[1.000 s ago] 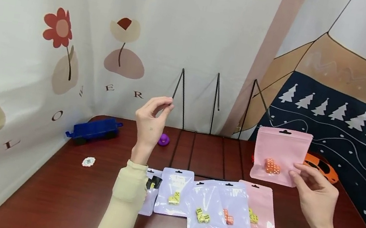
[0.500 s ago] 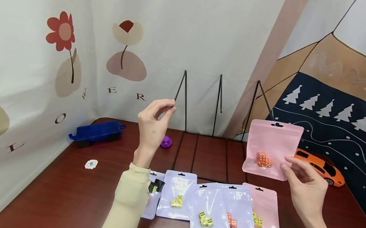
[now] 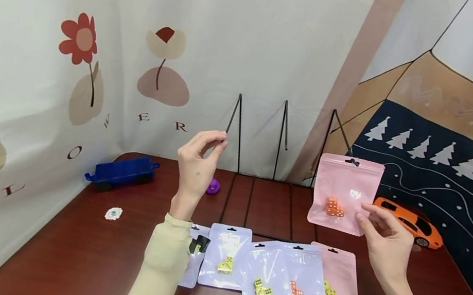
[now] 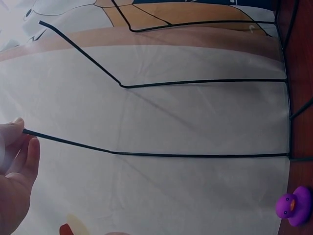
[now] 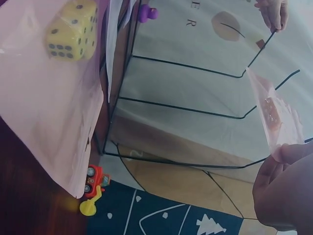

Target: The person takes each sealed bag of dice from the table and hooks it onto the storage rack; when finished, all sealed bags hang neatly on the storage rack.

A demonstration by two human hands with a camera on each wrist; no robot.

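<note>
Hovering above the right half of the table point(image 3: 59, 253), a pink bag point(image 3: 347, 187) of orange dice point(image 3: 333, 207), pinched between thumb and fingers of the right hand point(image 3: 389, 246), has its slot point(image 3: 348, 160) at the right prong point(image 3: 343, 135) of the wire rack point(image 3: 279, 144), while the left hand point(image 3: 198, 162) pinches the left prong point(image 3: 234, 113).

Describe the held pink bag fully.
The pink bag is glossy, roughly square, apparently plastic, with a hanging slot near its top and orange dice low inside. It is held near upright above the table, the right hand pinching its right edge; whether the rack prong passes through the slot is unclear.
</note>
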